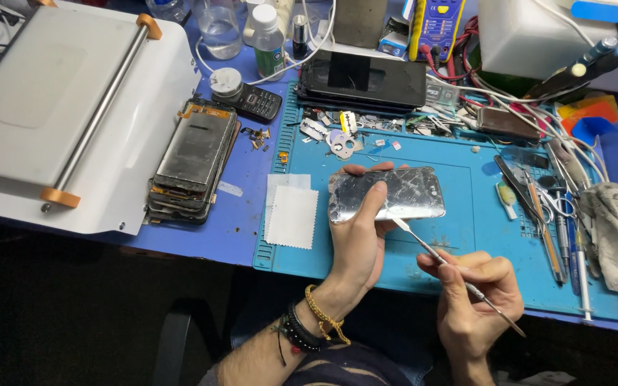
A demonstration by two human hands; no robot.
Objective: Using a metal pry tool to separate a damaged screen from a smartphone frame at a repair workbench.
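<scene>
Blue matting (466,250) covers the bench before me. Nearest, my right hand (477,300) pinches a thin metal tool (459,279), tip at the phone's lower edge. My left hand (359,236) grips the cracked phone (388,193) above the mat, long axis running left to right. White cloth (292,216) lies just left; tweezers (538,214) right; stacked screens (194,161) farther left.
</scene>
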